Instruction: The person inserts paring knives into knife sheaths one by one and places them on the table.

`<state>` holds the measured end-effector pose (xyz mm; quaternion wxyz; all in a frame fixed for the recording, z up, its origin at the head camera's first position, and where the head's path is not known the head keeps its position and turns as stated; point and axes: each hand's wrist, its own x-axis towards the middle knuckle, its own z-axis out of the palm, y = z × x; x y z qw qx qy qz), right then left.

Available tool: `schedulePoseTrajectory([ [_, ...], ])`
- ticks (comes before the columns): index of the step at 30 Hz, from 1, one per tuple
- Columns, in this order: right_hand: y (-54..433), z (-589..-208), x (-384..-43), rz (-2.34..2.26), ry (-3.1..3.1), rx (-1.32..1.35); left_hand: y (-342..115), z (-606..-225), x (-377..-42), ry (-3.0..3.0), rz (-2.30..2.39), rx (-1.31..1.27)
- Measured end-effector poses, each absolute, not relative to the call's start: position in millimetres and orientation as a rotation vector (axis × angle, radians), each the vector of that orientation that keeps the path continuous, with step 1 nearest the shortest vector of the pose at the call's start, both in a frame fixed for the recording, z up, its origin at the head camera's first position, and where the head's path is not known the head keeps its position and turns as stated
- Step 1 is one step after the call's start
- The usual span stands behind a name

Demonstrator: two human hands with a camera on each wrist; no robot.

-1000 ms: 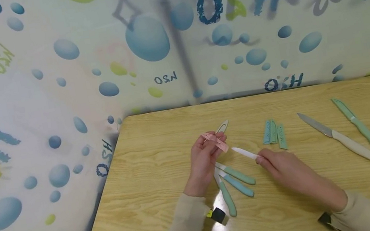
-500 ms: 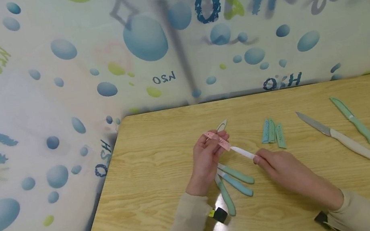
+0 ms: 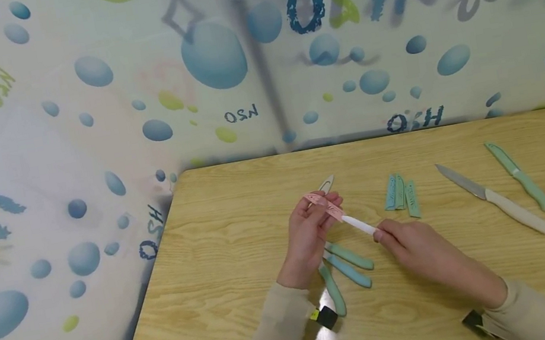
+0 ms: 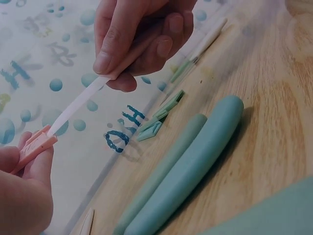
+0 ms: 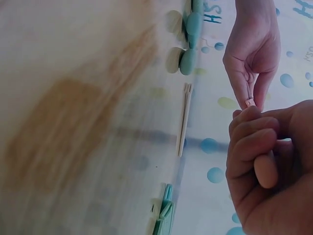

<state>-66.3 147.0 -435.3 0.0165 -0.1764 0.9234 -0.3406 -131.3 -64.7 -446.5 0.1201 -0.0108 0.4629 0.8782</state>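
My left hand pinches a pink knife sheath with a cut-out pattern. Curled round the pink handle of a small white-bladed knife is my right hand. The blade's tip is inside the sheath's mouth, and most of the blade shows between the hands. Under and beside my left hand lie three knives: a green-handled one, a blue-handled one and another green-handled one. Their blades are partly hidden by that hand.
A cream sheath lies behind my left hand. Blue and green sheaths sit mid-table. Rightward are a bare-bladed knife with a cream handle and a green knife in its sheath. A patterned curtain backs the table.
The knife and the pink sheath have come together: a gap stood between tip and sheath, then they met, and now the tip is inside. My left hand has shifted slightly right.
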Motion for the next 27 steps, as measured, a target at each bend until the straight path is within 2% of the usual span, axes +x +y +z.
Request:
schedulePoseTrajectory([
  [27,147.3,-432.7,-65.9,-1.126,2.848,-0.597,-52.1,-445.7,-122.5,1.316,2.557,-0.015],
])
